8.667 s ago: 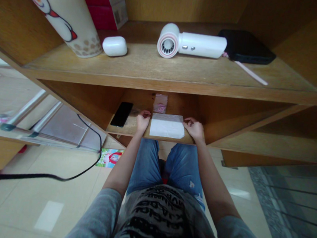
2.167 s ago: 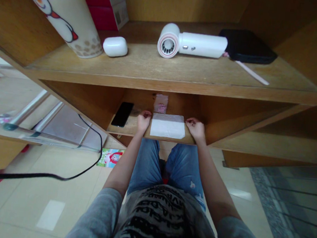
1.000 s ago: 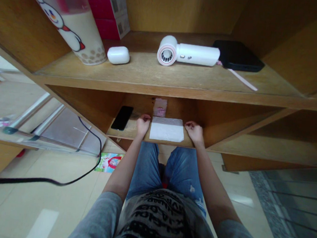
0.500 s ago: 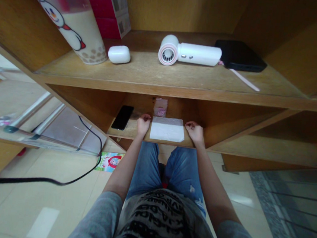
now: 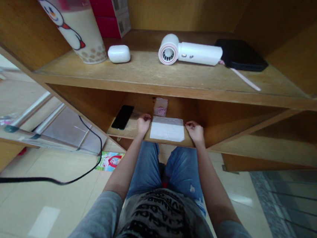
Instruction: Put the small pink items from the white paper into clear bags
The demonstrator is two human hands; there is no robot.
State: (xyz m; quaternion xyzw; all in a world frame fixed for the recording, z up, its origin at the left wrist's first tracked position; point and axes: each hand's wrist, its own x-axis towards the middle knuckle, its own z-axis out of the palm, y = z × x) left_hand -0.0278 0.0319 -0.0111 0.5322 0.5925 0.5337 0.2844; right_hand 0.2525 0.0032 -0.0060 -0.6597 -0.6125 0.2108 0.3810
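Observation:
A white sheet of paper (image 5: 168, 129) lies flat on the lower shelf, with one hand resting on either side of it. On its left is my left hand (image 5: 143, 124), fingers curled in and nothing seen in them. My right hand (image 5: 194, 132) lies at the right side of the sheet, its fingers likewise curled and holding nothing visible. Just behind the paper sits a small clear bag with pink beads or similar small bits (image 5: 160, 108). A black phone (image 5: 122, 117) lies to the left of my left hand.
Above, the upper shelf (image 5: 140, 74) holds a bubble tea cup (image 5: 90, 34), a white earbud case (image 5: 119, 54), a white handheld fan (image 5: 193, 53), a black flat case (image 5: 241, 55) and pink boxes (image 5: 102, 3). A black cable (image 5: 57, 181) hangs at the left.

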